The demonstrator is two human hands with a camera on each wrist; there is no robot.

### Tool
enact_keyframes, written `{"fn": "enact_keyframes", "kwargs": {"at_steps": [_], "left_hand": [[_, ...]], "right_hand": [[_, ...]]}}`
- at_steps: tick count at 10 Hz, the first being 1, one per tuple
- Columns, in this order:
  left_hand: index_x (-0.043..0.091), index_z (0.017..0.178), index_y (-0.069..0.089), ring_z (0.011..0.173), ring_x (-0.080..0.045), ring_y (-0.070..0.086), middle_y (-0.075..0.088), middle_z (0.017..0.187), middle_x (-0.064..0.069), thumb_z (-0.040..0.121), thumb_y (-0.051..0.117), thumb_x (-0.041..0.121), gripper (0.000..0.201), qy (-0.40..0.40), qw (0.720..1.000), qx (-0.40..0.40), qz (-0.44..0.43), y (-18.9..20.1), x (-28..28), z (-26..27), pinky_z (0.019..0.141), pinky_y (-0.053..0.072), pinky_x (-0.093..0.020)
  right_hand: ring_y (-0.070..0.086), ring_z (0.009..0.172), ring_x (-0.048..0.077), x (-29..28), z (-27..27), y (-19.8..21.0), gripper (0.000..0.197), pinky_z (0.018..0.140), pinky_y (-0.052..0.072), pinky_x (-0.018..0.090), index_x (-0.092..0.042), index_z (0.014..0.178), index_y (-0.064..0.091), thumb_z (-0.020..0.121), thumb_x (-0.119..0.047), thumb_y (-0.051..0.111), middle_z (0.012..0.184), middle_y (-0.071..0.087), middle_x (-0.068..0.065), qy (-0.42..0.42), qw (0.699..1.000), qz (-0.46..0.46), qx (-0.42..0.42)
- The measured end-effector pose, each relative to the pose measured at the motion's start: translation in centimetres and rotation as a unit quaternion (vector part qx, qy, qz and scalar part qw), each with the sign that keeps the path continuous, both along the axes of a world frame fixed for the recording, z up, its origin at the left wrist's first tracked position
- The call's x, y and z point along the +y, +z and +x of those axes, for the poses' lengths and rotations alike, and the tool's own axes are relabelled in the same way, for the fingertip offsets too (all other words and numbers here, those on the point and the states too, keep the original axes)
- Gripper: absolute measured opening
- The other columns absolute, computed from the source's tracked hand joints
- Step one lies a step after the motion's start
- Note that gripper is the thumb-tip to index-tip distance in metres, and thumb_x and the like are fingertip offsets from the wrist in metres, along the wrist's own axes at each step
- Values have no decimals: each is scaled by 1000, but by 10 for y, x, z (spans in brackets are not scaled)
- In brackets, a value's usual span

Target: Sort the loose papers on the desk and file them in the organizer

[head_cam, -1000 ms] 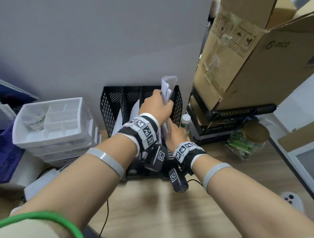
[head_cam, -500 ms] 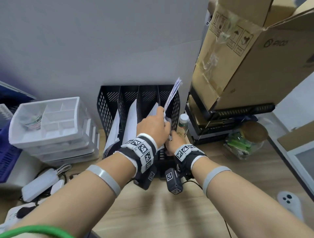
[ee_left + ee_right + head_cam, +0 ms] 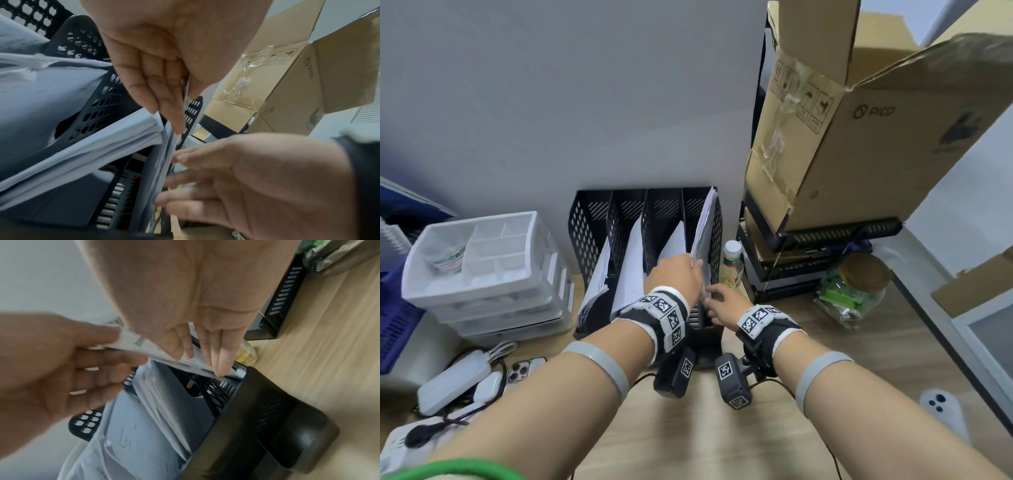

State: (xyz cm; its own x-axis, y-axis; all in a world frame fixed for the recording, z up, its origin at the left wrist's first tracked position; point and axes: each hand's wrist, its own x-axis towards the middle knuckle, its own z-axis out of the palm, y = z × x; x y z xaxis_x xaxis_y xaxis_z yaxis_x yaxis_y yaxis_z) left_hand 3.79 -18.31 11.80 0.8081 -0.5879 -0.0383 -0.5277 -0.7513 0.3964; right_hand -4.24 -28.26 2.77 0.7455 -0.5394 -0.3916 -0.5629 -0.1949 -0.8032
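Observation:
A black mesh organizer (image 3: 589, 219) with several upright slots stands against the wall, and white papers lean in the slots. A sheaf of printed papers (image 3: 705, 226) stands in the rightmost slot. My left hand (image 3: 678, 274) pinches the sheaf's near edge between thumb and fingers (image 3: 164, 104). My right hand (image 3: 722, 303) lies just below and to the right, its straight fingers (image 3: 218, 360) touching the sheaf's lower edge (image 3: 148, 347). In the left wrist view the sheaf (image 3: 162, 162) runs down between the slot walls. Its bottom end is hidden.
A small bottle (image 3: 732, 260) stands right beside the organizer. Black trays (image 3: 808, 267) under a big cardboard box (image 3: 859, 137) and a jar (image 3: 856, 291) are on the right. White drawers (image 3: 482, 260), a phone (image 3: 524, 368) and chargers (image 3: 455, 383) lie left.
The sheaf has come down from above the organizer into the rightmost slot. Both hands dropped with it toward the organizer's front.

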Motion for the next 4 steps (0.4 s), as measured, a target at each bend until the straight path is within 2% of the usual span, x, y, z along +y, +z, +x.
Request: {"fn": "enact_keyframes", "kwargs": {"at_steps": [1, 2, 3, 4], "left_hand": [[15, 76, 58, 68, -27, 70, 73, 70, -5, 95, 43, 55, 47, 12, 996, 83, 31, -7, 0, -4, 68, 58, -34], [12, 73, 65, 58, -23, 69, 70, 53, -1, 96, 40, 52, 53, 18, 991, 131, 34, -7, 7, -9, 69, 59, -31], [10, 70, 71, 56, -23, 73, 73, 55, -3, 92, 42, 54, 57, 22, 981, 185, -43, -7, 19, -11, 69, 63, -36], [8, 72, 71, 46, -19, 67, 71, 53, -4, 94, 52, 39, 43, 48, 942, 270, -192, -2, 37, -9, 54, 58, -27]], "right_hand": [[65, 106, 24, -6, -15, 30, 37, 97, 53, 45, -18, 125, 59, 89, -13, 53, 120, 66, 7, -20, 999, -28, -29], [68, 104, 26, -8, -36, 78, 28, 94, 56, 43, -12, 121, 59, 95, -6, 50, 119, 66, 14, -44, 992, 13, -116], [73, 94, 26, 7, -72, 157, 21, 83, 58, 40, -7, 115, 62, 98, -3, 49, 110, 70, 18, -27, 972, 28, -232], [72, 94, 29, 21, -123, 242, 20, 87, 57, 41, -5, 114, 64, 99, -4, 51, 102, 72, 17, 41, 926, -18, -376]]}}
